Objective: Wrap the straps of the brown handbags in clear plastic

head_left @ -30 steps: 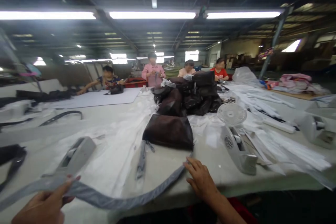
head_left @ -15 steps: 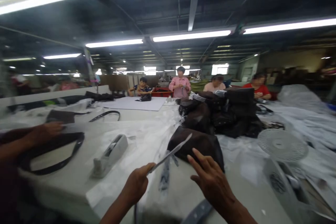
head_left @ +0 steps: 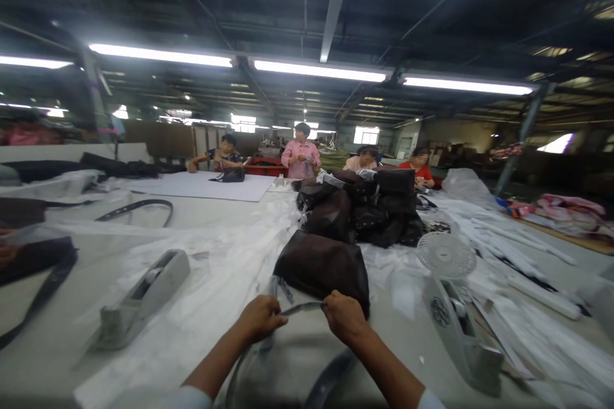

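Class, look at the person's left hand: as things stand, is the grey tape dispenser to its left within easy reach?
Probably yes: the tape dispenser lies uncovered, nothing between. But the left hand and right hand both grip the grey strap.

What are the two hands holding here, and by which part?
A grey strap. The left hand and right hand each pinch it close together, a short stretch taut between them; the rest loops down toward the table edge.

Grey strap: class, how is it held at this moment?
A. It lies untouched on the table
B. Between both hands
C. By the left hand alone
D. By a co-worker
B: the left hand and right hand each pinch the grey strap stretched between them.
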### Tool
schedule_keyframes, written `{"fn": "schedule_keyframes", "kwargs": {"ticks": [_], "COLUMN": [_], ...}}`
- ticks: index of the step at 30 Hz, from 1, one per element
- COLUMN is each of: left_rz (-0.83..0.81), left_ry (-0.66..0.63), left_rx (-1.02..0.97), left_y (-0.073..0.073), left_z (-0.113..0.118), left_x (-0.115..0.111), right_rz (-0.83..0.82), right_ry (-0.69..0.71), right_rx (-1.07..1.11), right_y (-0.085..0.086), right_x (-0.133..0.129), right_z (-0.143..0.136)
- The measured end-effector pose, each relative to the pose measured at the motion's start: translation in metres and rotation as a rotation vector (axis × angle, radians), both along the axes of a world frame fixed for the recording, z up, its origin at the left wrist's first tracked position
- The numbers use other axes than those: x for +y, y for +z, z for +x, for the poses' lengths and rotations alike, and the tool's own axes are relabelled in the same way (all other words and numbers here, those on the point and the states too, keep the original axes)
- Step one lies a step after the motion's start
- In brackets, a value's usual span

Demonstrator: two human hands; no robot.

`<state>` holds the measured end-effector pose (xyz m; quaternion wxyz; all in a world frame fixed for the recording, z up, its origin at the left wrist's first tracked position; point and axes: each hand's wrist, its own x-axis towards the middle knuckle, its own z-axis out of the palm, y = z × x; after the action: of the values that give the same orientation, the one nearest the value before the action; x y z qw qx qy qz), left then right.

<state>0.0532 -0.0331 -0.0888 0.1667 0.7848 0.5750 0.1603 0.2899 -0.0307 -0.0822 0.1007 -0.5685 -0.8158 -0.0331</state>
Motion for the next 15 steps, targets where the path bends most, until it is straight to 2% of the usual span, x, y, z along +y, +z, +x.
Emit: {"fn": "schedule_keyframes", "kwargs": {"ticks": [3,6,9,13,15], "left_rz": [-0.010,-0.005,-0.007,-0.027,-0.055], "left_ry": [0.040,0.067,0.106,0.104,0.094], "left_rx": [0.099,0.102,0.105,0.101,0.094], "left_y": [-0.025,-0.041,-0.047,-0.049,-0.051], "left_z": [0.023,0.040,0.047,0.049,0.050], "left_x": [0.010,0.016,0.020,0.025,0.026], "right_rz": [-0.037,-0.054,-0.120,-0.576,-0.682], "right_ry": [-0.089,-0.108,0.056,0.341,0.438], "right_rx": [0.009,0.006,0.099,0.209,0.207], "right_y": [-0.015,-0.026,-0.031,-0.029,-0.027], "right_x": [0.002,0.002,0.000,0.001,0.004], "right_z": [-0.010,-0.017,-0.018,-0.011,-0.007]}}
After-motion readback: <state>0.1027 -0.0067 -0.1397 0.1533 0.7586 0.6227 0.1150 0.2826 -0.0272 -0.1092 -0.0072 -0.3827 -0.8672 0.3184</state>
